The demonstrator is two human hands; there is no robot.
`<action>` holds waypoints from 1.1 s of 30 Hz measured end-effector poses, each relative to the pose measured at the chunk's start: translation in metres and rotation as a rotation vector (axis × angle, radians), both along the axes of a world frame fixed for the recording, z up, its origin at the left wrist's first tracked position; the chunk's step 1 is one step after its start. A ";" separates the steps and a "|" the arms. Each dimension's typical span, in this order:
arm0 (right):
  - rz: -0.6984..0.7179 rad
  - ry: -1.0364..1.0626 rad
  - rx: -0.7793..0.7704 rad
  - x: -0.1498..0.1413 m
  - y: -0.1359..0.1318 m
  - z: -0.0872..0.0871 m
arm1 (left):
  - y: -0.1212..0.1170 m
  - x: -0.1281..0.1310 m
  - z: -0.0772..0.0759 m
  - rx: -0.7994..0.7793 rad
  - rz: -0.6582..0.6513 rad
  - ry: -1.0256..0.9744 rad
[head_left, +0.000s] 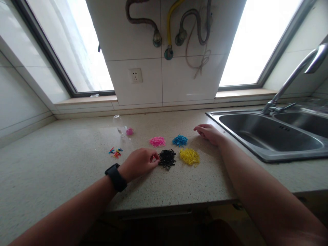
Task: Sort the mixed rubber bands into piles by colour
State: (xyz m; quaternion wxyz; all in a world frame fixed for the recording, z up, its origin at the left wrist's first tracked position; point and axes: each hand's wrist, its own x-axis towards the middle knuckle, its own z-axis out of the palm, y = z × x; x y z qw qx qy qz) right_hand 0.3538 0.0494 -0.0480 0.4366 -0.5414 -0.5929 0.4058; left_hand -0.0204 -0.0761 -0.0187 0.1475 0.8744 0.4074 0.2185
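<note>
Four small heaps of tiny rubber bands lie on the speckled countertop (pixel 64 164): pink (pixel 157 141), blue (pixel 179 140), black (pixel 166 159) and yellow (pixel 189 156). My left hand (pixel 139 163), with a black watch on the wrist, rests on the counter with its fingers curled, the fingertips pinched at the left edge of the black heap. My right hand (pixel 208 133) lies on the counter to the right of the blue heap, fingers loosely bent, holding nothing.
A clear plastic bottle (pixel 120 125) lies on its side with a pink cap (pixel 130 131) beside it. A few mixed-colour bands (pixel 115 152) sit to the left. A steel sink (pixel 269 136) with a tap (pixel 294 77) is at right. Pipes and a socket (pixel 135 75) are on the wall.
</note>
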 end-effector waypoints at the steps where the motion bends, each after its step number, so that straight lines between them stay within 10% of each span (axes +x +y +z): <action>1: 0.000 0.005 -0.003 0.000 0.000 0.000 | -0.001 0.000 0.001 0.004 0.004 0.014; 20: -0.005 0.018 -0.025 0.001 0.001 -0.001 | 0.035 -0.056 0.031 0.211 0.122 0.023; 33: -0.028 -0.009 -0.024 -0.004 -0.006 0.007 | 0.095 -0.190 -0.018 0.144 0.556 0.013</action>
